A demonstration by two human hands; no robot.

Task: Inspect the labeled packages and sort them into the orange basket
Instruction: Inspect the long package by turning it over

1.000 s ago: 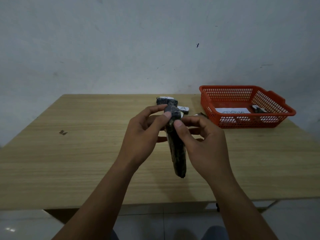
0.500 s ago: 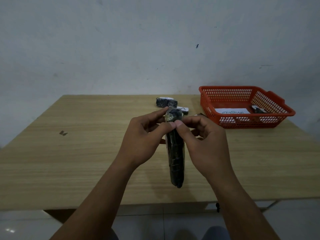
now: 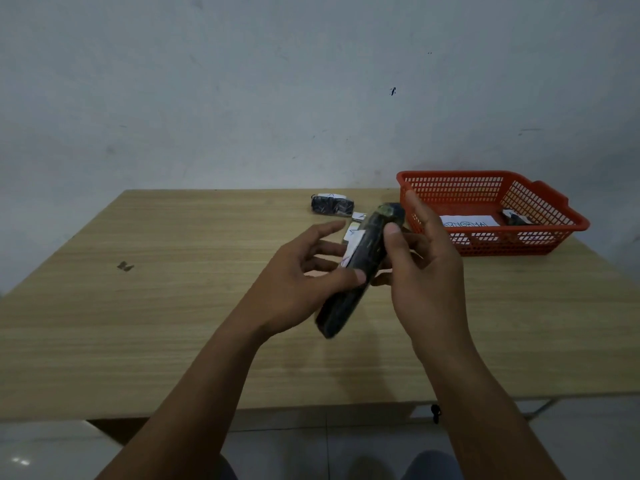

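Above wooden table [image 3: 173, 306]: long dark package [image 3: 360, 268] pinched by both hands, left hand [image 3: 304, 285] low, right hand [image 3: 426, 268] high; top end tilted toward orange basket [image 3: 540, 202], nearer right hand.

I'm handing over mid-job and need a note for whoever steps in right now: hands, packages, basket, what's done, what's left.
Left hand: thumb pressed on the long dark package, fingers spread behind it.
Right hand: thumb and fingers grip the same package near its upper end. It is held tilted above the table, a white label showing on its left side.
Orange basket, far right on the table: holds a white sheet reading ABNORMAL and one small dark package.
Left: the held package, a dark labeled bundle at the far edge, and more labeled pieces partly hidden behind the hands.
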